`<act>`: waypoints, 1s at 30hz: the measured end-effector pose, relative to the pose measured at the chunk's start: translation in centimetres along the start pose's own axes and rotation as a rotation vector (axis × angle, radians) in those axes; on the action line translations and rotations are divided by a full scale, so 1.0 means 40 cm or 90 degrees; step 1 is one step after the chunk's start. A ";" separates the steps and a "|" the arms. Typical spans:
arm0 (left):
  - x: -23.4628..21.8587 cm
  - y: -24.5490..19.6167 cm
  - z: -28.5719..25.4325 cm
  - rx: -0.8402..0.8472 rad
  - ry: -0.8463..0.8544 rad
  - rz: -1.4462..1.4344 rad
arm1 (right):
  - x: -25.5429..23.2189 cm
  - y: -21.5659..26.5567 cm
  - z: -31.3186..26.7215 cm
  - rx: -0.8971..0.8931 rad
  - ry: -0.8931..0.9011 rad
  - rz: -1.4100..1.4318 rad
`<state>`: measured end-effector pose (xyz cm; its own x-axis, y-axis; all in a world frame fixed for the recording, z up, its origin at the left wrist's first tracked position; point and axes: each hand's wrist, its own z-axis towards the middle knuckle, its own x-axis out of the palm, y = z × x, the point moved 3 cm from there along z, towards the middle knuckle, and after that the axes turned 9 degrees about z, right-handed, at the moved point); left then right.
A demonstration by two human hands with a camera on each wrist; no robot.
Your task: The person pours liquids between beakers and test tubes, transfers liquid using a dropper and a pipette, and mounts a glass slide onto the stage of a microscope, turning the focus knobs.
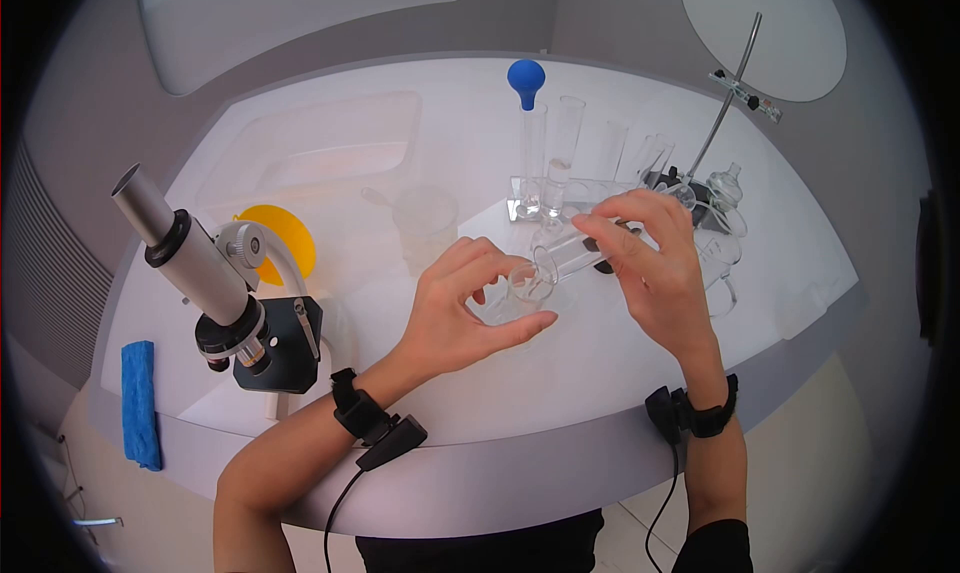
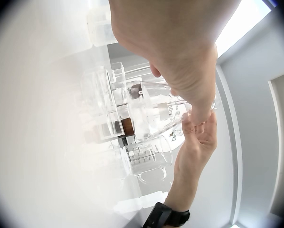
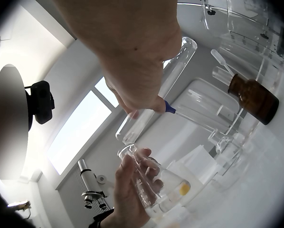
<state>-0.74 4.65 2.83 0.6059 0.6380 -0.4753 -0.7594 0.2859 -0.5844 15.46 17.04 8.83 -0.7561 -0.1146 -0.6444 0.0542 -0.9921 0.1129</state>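
Observation:
Thumb and fingers of my left hand curve round the neck of a clear conical flask, which stands upright in the right wrist view with a little clear liquid low inside. My right hand holds a large clear test tube from above, its closed end raised to the right. The tube's open mouth slopes down to the left, right at the flask's rim. In the left wrist view, the left hand covers part of the flask, and the fingertips of both hands overlap.
Behind the hands a rack carries glass tubes, one topped by a blue rubber bulb. A brown bottle, a glass jug and a metal stand are rightward. Leftward are a plastic beaker, microscope and blue cloth.

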 end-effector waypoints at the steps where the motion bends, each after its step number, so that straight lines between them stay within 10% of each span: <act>1: 0.000 -0.001 0.000 0.001 -0.004 -0.005 | 0.000 0.000 0.000 0.000 0.000 0.000; 30: -0.003 -0.002 -0.003 0.004 0.009 0.008 | 0.002 0.002 -0.003 -0.006 0.001 -0.015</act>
<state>-0.73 4.46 2.83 0.5999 0.6317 -0.4910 -0.7681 0.2829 -0.5744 15.49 16.95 8.71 -0.7557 -0.0914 -0.6485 0.0421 -0.9949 0.0912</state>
